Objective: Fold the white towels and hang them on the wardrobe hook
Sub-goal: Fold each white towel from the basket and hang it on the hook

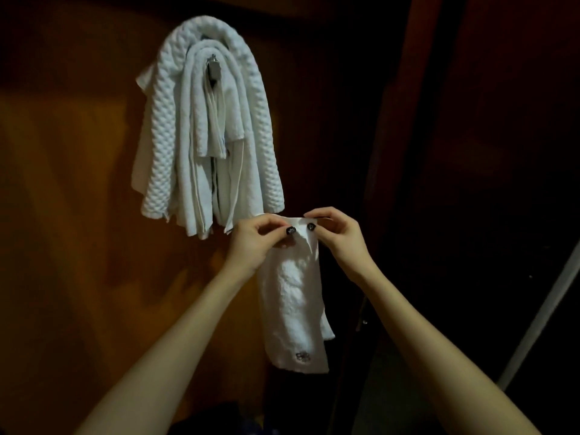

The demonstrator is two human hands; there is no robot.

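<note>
A small white towel (295, 296) hangs down folded lengthwise, with a dark embroidered mark near its lower end. My left hand (257, 240) and my right hand (337, 235) pinch its top edge side by side, thumbs in front. Up and to the left, several white towels (204, 127) hang draped over a metal wardrobe hook (213, 69) on the brown wooden door (69, 183). The outermost has a waffle texture. The held towel's top sits just below and to the right of the hanging bundle's lower ends.
The wardrobe door's dark edge (386, 152) runs down right of the towels, with deep shadow beyond it. A pale diagonal strip (546, 312) crosses the lower right. Something dark and bluish lies at the bottom (238, 425).
</note>
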